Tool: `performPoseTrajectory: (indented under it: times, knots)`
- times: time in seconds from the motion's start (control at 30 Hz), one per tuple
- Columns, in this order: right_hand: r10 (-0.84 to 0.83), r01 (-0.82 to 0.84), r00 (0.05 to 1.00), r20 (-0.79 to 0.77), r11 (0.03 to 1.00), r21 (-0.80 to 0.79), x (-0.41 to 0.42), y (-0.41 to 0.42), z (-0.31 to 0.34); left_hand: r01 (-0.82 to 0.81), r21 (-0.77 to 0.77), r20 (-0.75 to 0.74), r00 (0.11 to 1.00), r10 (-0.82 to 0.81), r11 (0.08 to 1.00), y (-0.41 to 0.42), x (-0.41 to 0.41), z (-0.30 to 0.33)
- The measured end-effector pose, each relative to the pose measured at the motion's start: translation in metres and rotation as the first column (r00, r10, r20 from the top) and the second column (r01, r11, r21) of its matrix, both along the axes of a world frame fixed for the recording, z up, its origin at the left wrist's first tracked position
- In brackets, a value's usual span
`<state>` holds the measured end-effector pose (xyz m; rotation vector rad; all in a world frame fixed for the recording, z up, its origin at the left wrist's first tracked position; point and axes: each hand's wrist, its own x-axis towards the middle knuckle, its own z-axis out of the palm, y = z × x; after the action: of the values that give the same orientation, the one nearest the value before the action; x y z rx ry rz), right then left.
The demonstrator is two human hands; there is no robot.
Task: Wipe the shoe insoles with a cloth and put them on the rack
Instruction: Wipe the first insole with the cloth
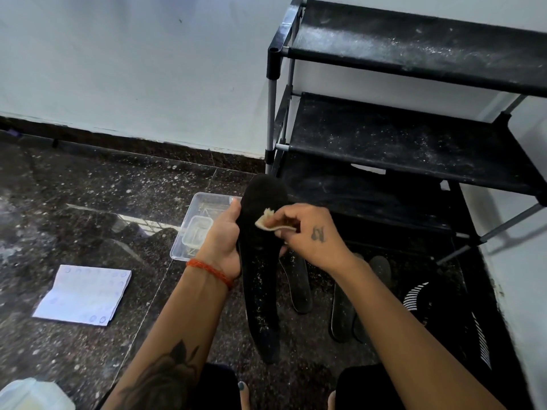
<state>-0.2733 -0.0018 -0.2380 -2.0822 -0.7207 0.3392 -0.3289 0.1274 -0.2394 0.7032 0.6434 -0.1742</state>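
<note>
Item, nearest: long black fabric shoe insole [260,279], held heel-down above the floor at centre frame, upright so its face can be wiped. Left hand [222,241] grips its nine-o'clock edge, thumb up. Right hand [307,232] pinches small beige cloth [273,223] against it. Black tiered rack [414,137], dusty, at one o'clock.

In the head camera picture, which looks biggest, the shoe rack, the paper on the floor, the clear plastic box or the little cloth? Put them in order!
1. shoe rack
2. paper and clear plastic box: these look about alike, so I won't rank them
3. cloth, smallest, partly hidden in the right hand
</note>
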Motion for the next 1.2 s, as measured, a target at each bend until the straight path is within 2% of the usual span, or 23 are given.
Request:
performPoseTrajectory:
  times: [0.1,0.17,0.23,0.3,0.37,0.47,0.53,0.6,0.63,0.67,0.73,0.77,0.83,0.9,0.97,1.03,1.07,1.13,1.2]
  knots:
    - [0.099,-0.108,0.993,-0.069,0.985,-0.136,0.007,-0.011,0.004,-0.009,0.022,0.001,1.000,0.009,1.000,0.000,0.000,0.001]
    - [0.018,-0.023,0.999,-0.030,0.983,-0.181,0.015,-0.020,0.006,-0.027,0.022,-0.005,1.000,0.028,0.999,0.001,0.001,0.002]
    - [-0.178,0.182,0.982,0.061,0.981,-0.070,0.021,-0.025,0.007,-0.039,0.027,-0.023,0.999,0.040,0.999,0.002,0.002,0.001]
    - [-0.290,0.286,0.954,0.076,0.956,0.062,0.022,-0.023,0.004,-0.044,0.027,-0.027,0.999,0.045,0.999,0.003,0.002,0.000]
    - [-0.232,0.224,0.969,0.091,0.971,0.084,0.017,-0.015,0.000,-0.032,0.019,-0.027,0.999,0.033,0.999,0.001,0.002,-0.001]
    - [-0.036,0.037,0.982,0.186,0.999,-0.003,0.008,-0.006,-0.007,-0.011,0.021,-0.025,1.000,0.012,1.000,0.001,0.002,-0.002]
    - [0.038,-0.019,0.976,0.215,0.996,-0.088,0.011,-0.007,-0.012,0.001,0.032,-0.028,1.000,0.000,0.999,0.002,0.001,-0.002]
    - [0.007,0.046,0.968,0.251,0.978,-0.204,0.018,-0.015,-0.013,-0.007,0.043,-0.024,1.000,0.008,0.999,0.002,0.001,-0.001]
    - [-0.062,0.129,0.956,0.288,0.968,-0.217,0.021,-0.019,-0.013,-0.020,0.039,-0.020,1.000,0.021,0.999,0.002,0.001,0.000]
    - [-0.159,0.221,0.935,0.318,0.960,-0.171,0.023,-0.022,-0.011,-0.036,0.033,-0.017,0.999,0.037,0.999,0.003,0.002,-0.001]
    - [-0.318,0.329,0.895,0.313,0.944,0.019,0.022,-0.021,-0.006,-0.049,0.034,-0.008,0.999,0.049,0.998,0.003,0.002,-0.001]
    - [-0.331,0.319,0.895,0.300,0.943,0.090,0.019,-0.017,-0.004,-0.044,0.037,-0.003,0.999,0.044,0.998,0.002,0.003,0.000]
    - [-0.226,0.200,0.919,0.323,0.973,0.112,0.011,-0.009,-0.002,-0.031,0.032,0.001,1.000,0.031,0.999,0.001,0.002,0.000]
    - [-0.052,0.046,0.931,0.361,0.999,0.025,0.003,-0.004,-0.005,-0.033,-0.007,0.017,0.999,0.033,0.999,0.000,0.002,0.000]
    - [0.048,-0.011,0.941,0.336,0.994,-0.110,0.003,-0.004,-0.007,-0.039,-0.031,0.030,0.999,0.040,0.999,-0.001,0.001,0.001]
    - [0.015,0.068,0.946,0.324,0.967,-0.244,0.008,-0.010,-0.007,-0.046,-0.033,0.024,0.999,0.047,0.998,0.000,0.002,0.000]
    - [-0.050,0.145,0.936,0.348,0.956,-0.254,0.011,-0.013,-0.007,-0.063,-0.023,0.016,0.998,0.063,0.998,0.001,0.002,0.000]
    - [-0.241,0.295,0.886,0.397,0.952,-0.082,0.015,-0.017,-0.006,-0.084,0.007,0.008,0.996,0.083,0.996,0.001,0.001,0.003]
    - [-0.357,0.339,0.860,0.364,0.934,0.114,0.015,-0.013,-0.004,-0.081,0.045,0.012,0.997,0.081,0.996,0.000,0.001,0.006]
